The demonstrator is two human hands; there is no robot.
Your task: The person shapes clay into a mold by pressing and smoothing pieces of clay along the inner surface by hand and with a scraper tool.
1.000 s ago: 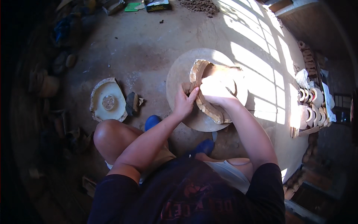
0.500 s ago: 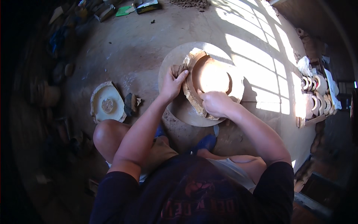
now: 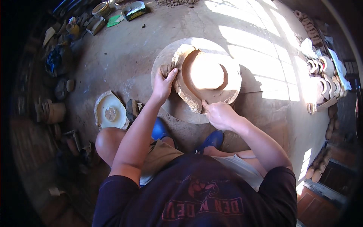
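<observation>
A chalky, rough-rimmed mould (image 3: 182, 87) with a round recess lined in brown clay, lit brightly by sun, rests on a round turntable board (image 3: 164, 49). My left hand (image 3: 163, 85) is closed around a lump of brown clay at the mould's left outer rim, its thumb upward. My right hand (image 3: 219, 114) is curled at the mould's near edge, one finger touching the inner lip; whether anything is in that hand is hidden.
A cracked white mould (image 3: 101, 115) lies left beside dark pieces (image 3: 132, 108). Curved clay pieces (image 3: 325, 87) are stacked at right. Pots (image 3: 53, 111), boxes (image 3: 134, 9) and a soil heap (image 3: 174, 3) edge the floor. My blue shoes (image 3: 159, 129) are below the board.
My right hand has come back from the bright middle of the mould to its near edge. The mould, board and left hand appear further up and left as the view shifts.
</observation>
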